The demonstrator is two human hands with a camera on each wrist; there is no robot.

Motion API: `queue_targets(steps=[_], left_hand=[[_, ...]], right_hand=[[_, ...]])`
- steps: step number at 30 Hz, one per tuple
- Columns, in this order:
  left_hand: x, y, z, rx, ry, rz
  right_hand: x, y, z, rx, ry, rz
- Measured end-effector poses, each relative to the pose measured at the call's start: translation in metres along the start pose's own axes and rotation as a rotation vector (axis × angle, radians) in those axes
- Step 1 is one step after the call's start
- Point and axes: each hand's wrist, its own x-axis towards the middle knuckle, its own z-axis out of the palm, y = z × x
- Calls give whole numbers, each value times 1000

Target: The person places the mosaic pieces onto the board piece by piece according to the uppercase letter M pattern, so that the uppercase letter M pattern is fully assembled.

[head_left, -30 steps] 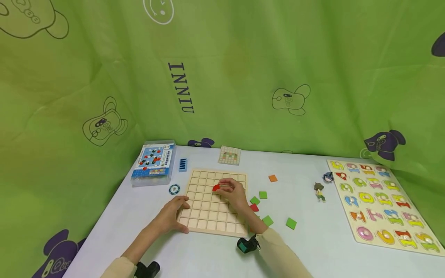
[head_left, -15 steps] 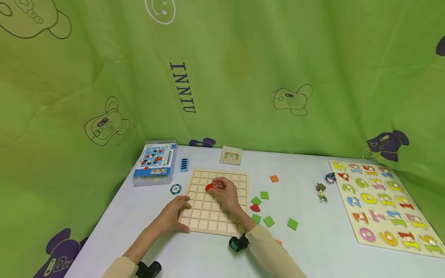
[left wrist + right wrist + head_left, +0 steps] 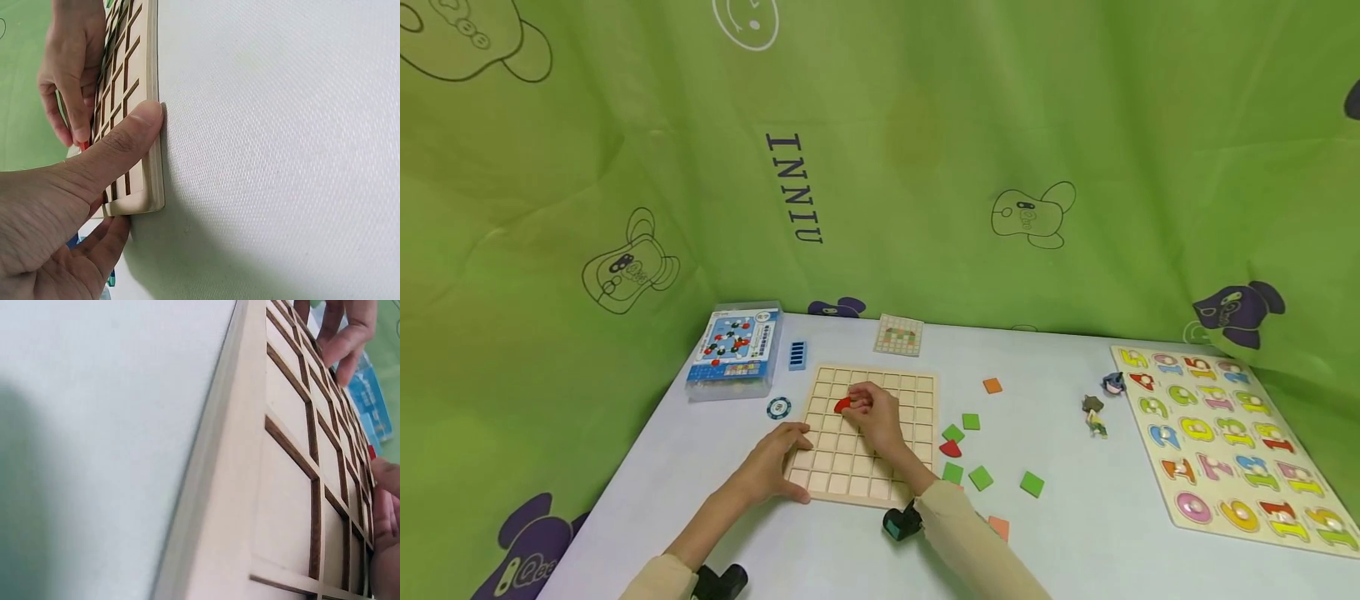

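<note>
A pale wooden grid board [image 3: 880, 475] lies on the white table. My right hand [image 3: 859, 407] hovers over its upper middle and pinches a red curved tile [image 3: 842, 405] just above the cells. The left wrist view shows that tile [image 3: 84, 145] at my right hand's fingertips [image 3: 74, 128]. My left hand [image 3: 786, 458] rests at the board's near left corner. Its thumb [image 3: 140, 128] presses straight against the board's edge [image 3: 153, 150]. In the right wrist view the board [image 3: 281, 456] fills the frame, with the left hand's fingers [image 3: 347, 334] at its far edge.
Right of the board lie loose green tiles [image 3: 978, 477], a red tile [image 3: 950, 449] and orange tiles [image 3: 992, 385]. A blue box [image 3: 733, 350], a chip [image 3: 778, 407] and a pattern card [image 3: 897, 335] sit behind. Two figurines [image 3: 1092, 414] and a number puzzle [image 3: 1225, 442] are at right.
My right hand has carried the red tile leftward across the board, about two cells. The left hand has stayed at the corner.
</note>
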Motion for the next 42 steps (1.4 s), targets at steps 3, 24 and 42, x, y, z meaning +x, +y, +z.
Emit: queue_targets(steps=[3, 24, 42], left_hand=[[0, 0, 0, 6, 0, 4], [0, -1, 1, 6, 3, 20], [-1, -2, 1, 10, 6, 23]], right_hand=[[1, -1, 1, -32, 1, -16], [2, 1, 1, 5, -19, -5], [-4, -35, -12, 163, -116, 23]])
